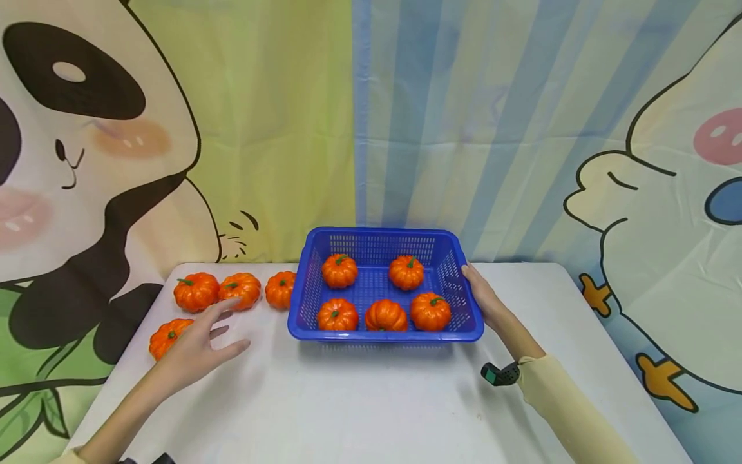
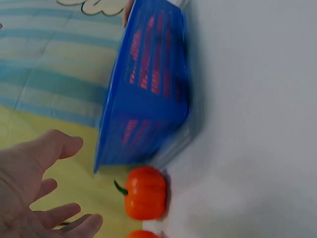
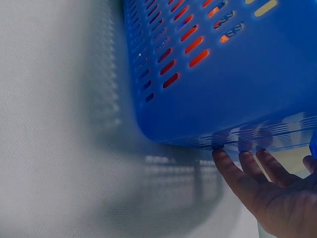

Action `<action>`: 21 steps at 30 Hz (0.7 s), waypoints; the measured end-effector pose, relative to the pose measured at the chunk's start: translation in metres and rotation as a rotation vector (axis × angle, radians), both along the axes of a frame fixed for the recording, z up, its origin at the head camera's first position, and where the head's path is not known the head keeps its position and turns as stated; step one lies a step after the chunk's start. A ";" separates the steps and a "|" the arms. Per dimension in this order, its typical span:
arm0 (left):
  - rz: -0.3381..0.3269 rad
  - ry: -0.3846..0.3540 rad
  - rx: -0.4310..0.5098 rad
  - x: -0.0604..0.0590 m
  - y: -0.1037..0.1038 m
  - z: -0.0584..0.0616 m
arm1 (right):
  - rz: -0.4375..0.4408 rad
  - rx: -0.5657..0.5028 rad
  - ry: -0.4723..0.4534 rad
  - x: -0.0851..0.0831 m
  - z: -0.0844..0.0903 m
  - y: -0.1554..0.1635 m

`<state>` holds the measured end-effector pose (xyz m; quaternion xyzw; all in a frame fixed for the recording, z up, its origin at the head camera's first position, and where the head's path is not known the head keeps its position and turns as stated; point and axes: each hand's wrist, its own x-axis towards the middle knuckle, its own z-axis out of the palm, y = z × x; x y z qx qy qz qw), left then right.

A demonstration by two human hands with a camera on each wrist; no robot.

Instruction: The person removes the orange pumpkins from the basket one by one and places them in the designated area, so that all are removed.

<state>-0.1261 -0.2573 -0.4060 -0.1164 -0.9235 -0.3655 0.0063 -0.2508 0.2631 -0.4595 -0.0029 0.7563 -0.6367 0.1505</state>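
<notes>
My left hand [image 1: 196, 351] hovers over the left part of the table, fingers spread and thumb apart, with nothing in it. Close by it are small orange pumpkins with green stems: one pumpkin [image 1: 165, 338] partly behind the hand, another pumpkin [image 1: 240, 290] just beyond the fingertips. At the right end of a blue plastic basket [image 1: 385, 336], my right hand [image 1: 488, 303] holds the rim. In the right wrist view its fingers [image 3: 235, 173] lie against the slotted outer wall, and the thumb is near the rim. Several pumpkins [image 1: 385, 316] sit inside the basket.
Two more pumpkins, a far-left pumpkin [image 1: 197, 292] and a pumpkin [image 1: 281, 289] beside the basket's left wall, stand along the back of the white table [image 1: 371, 399]. A printed curtain [image 1: 278, 129] hangs right behind the table.
</notes>
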 end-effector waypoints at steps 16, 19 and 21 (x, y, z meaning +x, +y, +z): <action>-0.290 -0.044 0.147 -0.012 0.064 0.009 | -0.017 -0.014 -0.002 0.002 0.000 -0.003; -0.337 -0.042 0.148 -0.018 0.079 0.015 | -0.018 -0.006 -0.001 0.002 0.001 -0.002; -0.380 -0.033 0.121 -0.024 0.094 0.020 | -0.024 -0.006 0.001 0.002 0.000 -0.002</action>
